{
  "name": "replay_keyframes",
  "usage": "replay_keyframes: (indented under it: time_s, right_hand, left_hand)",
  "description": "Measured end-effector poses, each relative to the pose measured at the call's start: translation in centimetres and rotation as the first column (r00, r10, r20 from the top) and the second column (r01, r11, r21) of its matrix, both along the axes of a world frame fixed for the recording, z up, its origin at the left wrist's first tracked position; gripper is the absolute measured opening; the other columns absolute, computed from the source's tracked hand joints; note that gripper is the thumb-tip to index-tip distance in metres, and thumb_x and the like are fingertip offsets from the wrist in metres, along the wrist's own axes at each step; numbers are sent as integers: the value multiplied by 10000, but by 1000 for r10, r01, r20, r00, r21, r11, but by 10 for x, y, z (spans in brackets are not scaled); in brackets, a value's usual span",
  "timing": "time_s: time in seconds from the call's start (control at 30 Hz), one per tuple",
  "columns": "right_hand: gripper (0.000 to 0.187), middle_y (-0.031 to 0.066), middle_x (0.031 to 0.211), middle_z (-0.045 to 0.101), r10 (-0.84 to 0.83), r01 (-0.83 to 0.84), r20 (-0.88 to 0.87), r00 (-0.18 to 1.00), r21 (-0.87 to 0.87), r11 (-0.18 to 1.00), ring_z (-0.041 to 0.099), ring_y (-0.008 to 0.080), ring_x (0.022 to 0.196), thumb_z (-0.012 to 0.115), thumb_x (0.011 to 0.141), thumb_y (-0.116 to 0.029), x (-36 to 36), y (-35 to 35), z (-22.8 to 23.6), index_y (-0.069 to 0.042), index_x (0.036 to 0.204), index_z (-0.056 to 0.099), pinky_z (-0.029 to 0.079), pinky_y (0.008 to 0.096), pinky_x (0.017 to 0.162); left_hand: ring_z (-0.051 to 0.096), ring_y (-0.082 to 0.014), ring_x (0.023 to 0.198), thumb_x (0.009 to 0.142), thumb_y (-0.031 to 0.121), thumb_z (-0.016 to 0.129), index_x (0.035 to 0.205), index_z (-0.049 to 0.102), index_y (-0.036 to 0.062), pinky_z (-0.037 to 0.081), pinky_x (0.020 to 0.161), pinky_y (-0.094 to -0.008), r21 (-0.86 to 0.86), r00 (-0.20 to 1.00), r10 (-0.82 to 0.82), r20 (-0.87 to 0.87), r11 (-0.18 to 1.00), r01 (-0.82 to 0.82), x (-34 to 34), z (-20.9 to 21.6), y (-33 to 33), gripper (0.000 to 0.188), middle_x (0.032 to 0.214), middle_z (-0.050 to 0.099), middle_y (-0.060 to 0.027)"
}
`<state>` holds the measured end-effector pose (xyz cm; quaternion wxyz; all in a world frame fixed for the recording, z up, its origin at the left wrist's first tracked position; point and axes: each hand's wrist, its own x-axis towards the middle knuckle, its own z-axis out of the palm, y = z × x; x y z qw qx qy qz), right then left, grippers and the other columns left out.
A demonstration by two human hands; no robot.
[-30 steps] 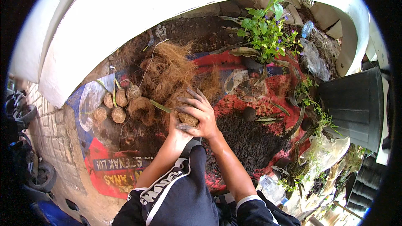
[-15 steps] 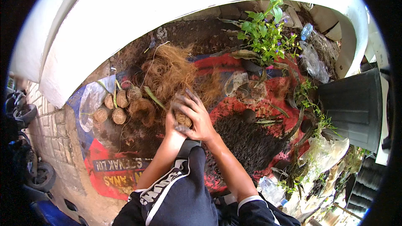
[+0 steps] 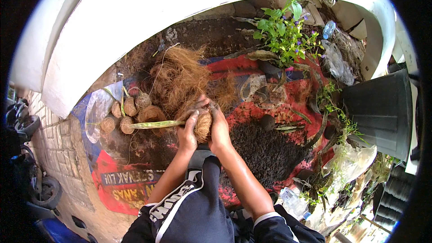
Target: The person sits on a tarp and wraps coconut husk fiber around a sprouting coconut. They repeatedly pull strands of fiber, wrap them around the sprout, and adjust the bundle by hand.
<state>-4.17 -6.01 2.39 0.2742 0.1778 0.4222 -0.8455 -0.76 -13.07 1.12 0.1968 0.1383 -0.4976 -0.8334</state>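
Note:
Between my palms sits a brown fibre-wrapped plant ball [image 3: 203,127], gripped from both sides. My left hand [image 3: 187,133] is curled against its left side, and my right hand [image 3: 219,128] wraps its right side with the fingertips meeting beyond it. A long pale-green striped leaf [image 3: 157,124] sticks out to the left, past my left hand. Just beyond my fingers lies a heap of loose brown coconut fibre [image 3: 180,74]. Several similar wrapped balls [image 3: 127,124], some with leaves, rest to the left beside a nest-like clump of fibre [image 3: 152,116].
A red and blue printed sheet [image 3: 105,168] covers the ground, with dark soil [image 3: 265,153] heaped on it to the right. Farther right stand a flowering plant [image 3: 288,31] and a dark bin [image 3: 378,112]. A white curved panel [image 3: 135,13] overhangs the far side.
The ball has turned in my hands, so its leaf has swung from pointing away to pointing left. My hands have shifted slightly right, and my right hand has moved off the ball's top.

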Motion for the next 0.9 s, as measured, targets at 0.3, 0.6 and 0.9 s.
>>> replay_keyframes:
  time_s: [0.3,0.6,0.9]
  right_hand:
    - [302,165,1142,623,414,327,-904,108,426,844,544,326,1169,545,895,-246,-19,26,0,-15,1068,636,409,400,1003]
    - [350,122,1174,577,-17,42,-271,963,87,995,522,215,1109,362,994,-185,1,2,-16,26,1229,514,375,309,996]
    - [652,180,1387,420,378,123,-872,312,431,894,345,350,1328,465,909,-550,-17,24,-3,-76,1356,460,230,413,1120]
  left_hand:
    - [551,-190,1116,984,346,376,1293,477,64,435,981,-341,716,963,-199,183,698,8,1,-6,0,430,1232,550,-86]
    - [551,-171,1124,958,261,434,1300,520,-1,396,1010,-328,32,974,55,221,997,-64,-9,3,2,439,1287,564,-100]
    - [605,-203,1057,920,299,539,1224,526,34,489,905,-347,713,978,-89,187,697,-73,1,-18,-5,403,1142,612,-93]
